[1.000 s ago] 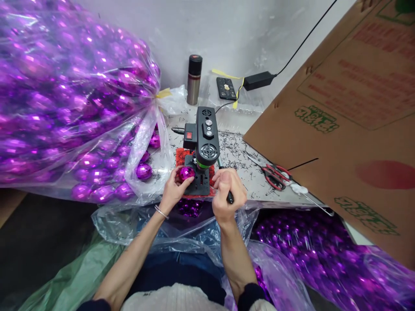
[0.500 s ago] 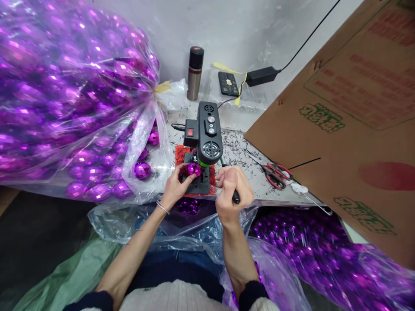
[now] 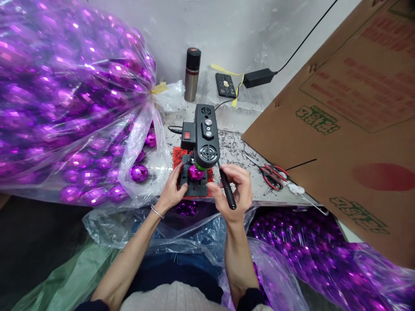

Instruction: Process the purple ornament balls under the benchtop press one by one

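A shiny purple faceted ball point(image 3: 196, 172) sits under the head of a small black machine point(image 3: 206, 134), above its dark base plate point(image 3: 196, 190). My left hand point(image 3: 173, 188) is at the left edge of the base plate, thumb and fingers apart, no longer around the ball. My right hand point(image 3: 236, 190) is beside the machine's black lever point(image 3: 228, 190), its fingers loosened and spread, the lever lying between thumb and fingers. A red mat point(image 3: 177, 155) shows under the machine.
Large clear bags of purple balls point(image 3: 94, 86) fill the left; more balls point(image 3: 301, 250) lie at lower right. Red-handled scissors point(image 3: 274, 176) rest beside a big cardboard box point(image 3: 340, 129). A steel flask point(image 3: 192, 75), a phone point(image 3: 225, 85) and a black adapter point(image 3: 259, 77) stand or lie behind.
My left hand has let go of the ball and moved slightly left. My right hand has loosened from a fist round the lever, its fingers now spread.
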Tool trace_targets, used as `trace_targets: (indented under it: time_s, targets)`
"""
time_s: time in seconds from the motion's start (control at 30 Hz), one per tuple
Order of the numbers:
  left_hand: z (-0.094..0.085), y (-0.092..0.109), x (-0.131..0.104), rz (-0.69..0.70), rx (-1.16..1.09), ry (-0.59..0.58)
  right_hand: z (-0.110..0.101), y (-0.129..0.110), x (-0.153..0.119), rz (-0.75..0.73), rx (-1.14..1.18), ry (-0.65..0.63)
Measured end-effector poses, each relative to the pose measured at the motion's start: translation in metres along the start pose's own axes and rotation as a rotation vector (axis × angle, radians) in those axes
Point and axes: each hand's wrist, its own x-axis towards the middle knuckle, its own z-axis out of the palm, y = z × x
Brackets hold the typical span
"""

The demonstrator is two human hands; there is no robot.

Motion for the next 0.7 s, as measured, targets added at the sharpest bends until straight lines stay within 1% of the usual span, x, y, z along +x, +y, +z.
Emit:
trace_targets:
  time_s: [0.1, 0.2, 0.3, 0.37, 0.43, 0.53, 0.6, 0.7]
  targets:
    - [0.004, 0.008, 0.001, 0.011, 0.093, -0.024, -0.004, 0.013, -0.016, 0.063, -0.043, 0.066]
    - [0.011, 0.013, 0.01, 0.03, 0.167, -0.016, -0.003, 0.016, -0.03, 0.14, -0.07, 0.141]
    - [0.013, 0.017, 0.017, 0.044, 0.17, -0.007, -0.001, 0.016, -0.042, 0.241, -0.096, 0.179]
    - [0.01, 0.019, 0.016, 0.015, 0.118, 0.01, 0.0, 0.017, -0.051, 0.308, -0.118, 0.176]
    - [0.002, 0.021, 0.01, -0.06, 0.005, 0.045, 0.001, 0.018, -0.062, 0.363, -0.134, 0.153]
    - [-0.013, 0.022, -0.002, -0.234, -0.301, 0.138, 0.003, 0.016, -0.076, 0.399, -0.131, 0.09]
    - [-0.023, 0.024, -0.006, -0.342, -0.538, 0.205, 0.006, 0.012, -0.082, 0.371, -0.124, 0.039]
    - [-0.031, 0.027, -0.006, -0.428, -0.803, 0.254, 0.012, 0.002, -0.088, 0.278, -0.105, -0.024]
